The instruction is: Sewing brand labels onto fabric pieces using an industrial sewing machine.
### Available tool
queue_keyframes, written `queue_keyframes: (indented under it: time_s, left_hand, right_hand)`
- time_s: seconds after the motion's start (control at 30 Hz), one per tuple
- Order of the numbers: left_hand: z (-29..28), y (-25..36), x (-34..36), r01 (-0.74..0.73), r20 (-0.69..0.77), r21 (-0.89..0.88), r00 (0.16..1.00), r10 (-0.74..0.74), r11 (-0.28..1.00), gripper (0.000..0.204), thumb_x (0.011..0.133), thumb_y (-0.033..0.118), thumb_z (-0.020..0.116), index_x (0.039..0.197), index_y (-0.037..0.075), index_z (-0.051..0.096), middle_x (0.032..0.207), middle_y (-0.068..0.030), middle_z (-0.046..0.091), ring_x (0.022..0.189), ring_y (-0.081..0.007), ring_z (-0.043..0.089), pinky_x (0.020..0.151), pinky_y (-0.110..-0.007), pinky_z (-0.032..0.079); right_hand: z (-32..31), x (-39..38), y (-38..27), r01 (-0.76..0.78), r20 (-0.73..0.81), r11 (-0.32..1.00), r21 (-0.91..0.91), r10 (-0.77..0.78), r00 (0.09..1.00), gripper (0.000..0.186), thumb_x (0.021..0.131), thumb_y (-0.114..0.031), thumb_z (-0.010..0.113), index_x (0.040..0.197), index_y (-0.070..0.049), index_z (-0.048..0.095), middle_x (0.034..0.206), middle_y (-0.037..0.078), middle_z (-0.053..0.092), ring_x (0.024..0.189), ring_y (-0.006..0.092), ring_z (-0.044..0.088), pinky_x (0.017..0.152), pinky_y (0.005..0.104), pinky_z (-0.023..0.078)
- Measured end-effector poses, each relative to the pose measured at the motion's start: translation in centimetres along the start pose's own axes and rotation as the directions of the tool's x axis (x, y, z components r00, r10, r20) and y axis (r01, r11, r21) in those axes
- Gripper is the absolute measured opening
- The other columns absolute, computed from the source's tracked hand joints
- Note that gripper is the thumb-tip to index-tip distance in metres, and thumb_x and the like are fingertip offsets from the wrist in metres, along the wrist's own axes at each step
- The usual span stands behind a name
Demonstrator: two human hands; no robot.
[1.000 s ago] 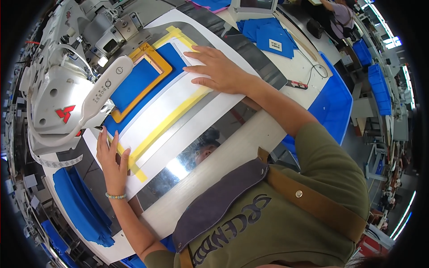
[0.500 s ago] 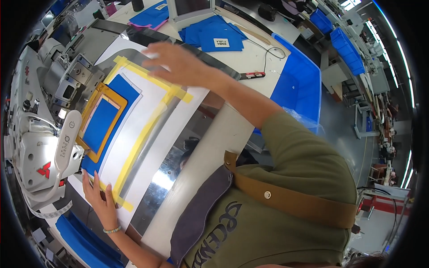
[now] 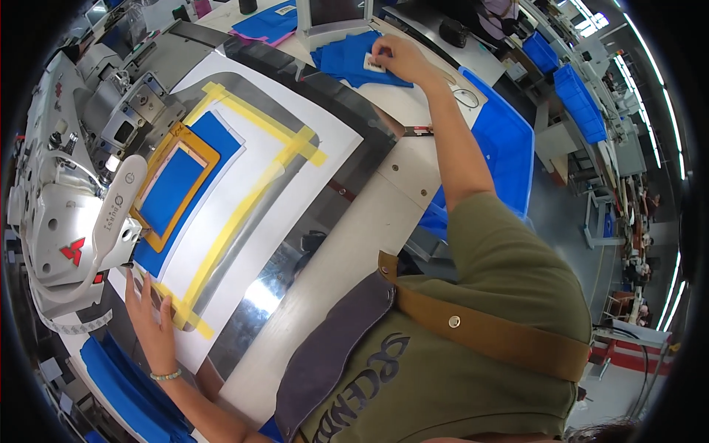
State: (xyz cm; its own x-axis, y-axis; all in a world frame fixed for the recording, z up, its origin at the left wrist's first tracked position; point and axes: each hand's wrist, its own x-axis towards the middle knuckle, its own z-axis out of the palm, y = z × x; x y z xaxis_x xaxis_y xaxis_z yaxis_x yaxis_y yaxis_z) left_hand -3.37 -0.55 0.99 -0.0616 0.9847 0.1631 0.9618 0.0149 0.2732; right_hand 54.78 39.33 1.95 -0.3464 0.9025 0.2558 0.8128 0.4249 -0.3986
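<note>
At the far end of the table my right hand (image 3: 401, 59) has its fingers bent together on a white label (image 3: 374, 65). That label lies over a stack of blue fabric pieces (image 3: 332, 59); whether it is lifted off is hard to see. My left hand (image 3: 153, 328) rests with fingers spread at the near corner of a white sheet (image 3: 244, 192) edged with yellow tape (image 3: 240, 216). On the sheet a blue fabric piece (image 3: 210, 140) lies beneath the yellow rectangular frame (image 3: 193, 193) of a white sewing machine (image 3: 52, 199).
A blue bin (image 3: 509, 148) stands right of the table, and a red-handled tool (image 3: 419, 131) lies by my right forearm. More blue fabric (image 3: 269, 26) is at the back. Blue material (image 3: 125, 391) hangs at the lower left. A shiny plate (image 3: 269, 292) borders the sheet.
My right hand has moved from above the taped sheet to the far blue stack, its fingers closing at the label. My left hand stays at the sheet's near corner.
</note>
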Motion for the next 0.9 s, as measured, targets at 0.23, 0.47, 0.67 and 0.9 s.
queue_keyframes:
  time_s: [0.23, 0.47, 0.67, 0.9]
  left_hand:
    - [-1.0, -1.5, 2.7, -0.086, -0.023, 0.014, 0.996, 0.086, 0.996, 0.050, 0.102, 0.015, 0.064, 0.151, 0.007, 0.059, 0.160, -0.0274, 0.045, 0.149, -0.0452, 0.042, 0.124, -0.050, 0.032]
    - [2.7, -2.2, 7.2, -0.094, -0.076, 0.073, 0.992, 0.100, 0.993, 0.042, 0.106, 0.021, 0.060, 0.142, 0.001, 0.066, 0.149, -0.0279, 0.055, 0.142, -0.0472, 0.043, 0.122, -0.053, 0.033]
    - [4.3, -2.1, 8.5, 0.035, -0.074, -0.071, 0.996, -0.040, 0.997, 0.041, 0.110, 0.031, 0.055, 0.140, 0.008, 0.069, 0.147, -0.0239, 0.059, 0.139, -0.0443, 0.044, 0.122, -0.051, 0.032]
    - [5.3, -2.3, 8.7, -0.070, -0.107, -0.150, 0.993, 0.055, 0.986, 0.037, 0.112, 0.026, 0.054, 0.141, 0.011, 0.070, 0.141, -0.0207, 0.067, 0.136, -0.0388, 0.056, 0.120, -0.045, 0.037]
  right_hand:
    - [2.8, 4.6, -17.6, 0.309, 0.027, 0.781, 0.542, -0.384, 0.923, 0.018, 0.095, -0.010, 0.069, 0.110, -0.001, 0.074, 0.087, 0.005, 0.074, 0.073, 0.0166, 0.064, 0.070, 0.0297, 0.051]
    - [14.8, 5.0, -32.6, 0.723, 0.084, 0.629, 0.286, -0.768, 0.634, 0.020, 0.088, -0.010, 0.072, 0.106, -0.011, 0.081, 0.098, 0.012, 0.078, 0.095, 0.0322, 0.074, 0.084, 0.0429, 0.059]
    - [18.1, 4.6, -36.5, 0.772, 0.154, 0.604, 0.198, -0.797, 0.584, 0.016, 0.084, -0.007, 0.072, 0.098, -0.009, 0.081, 0.100, 0.014, 0.078, 0.101, 0.0337, 0.075, 0.084, 0.0444, 0.060]
    - [18.9, 2.9, -35.1, 0.760, 0.152, 0.553, 0.341, -0.831, 0.536, 0.028, 0.088, -0.003, 0.069, 0.110, -0.013, 0.083, 0.118, 0.013, 0.075, 0.115, 0.0331, 0.070, 0.099, 0.0464, 0.055]
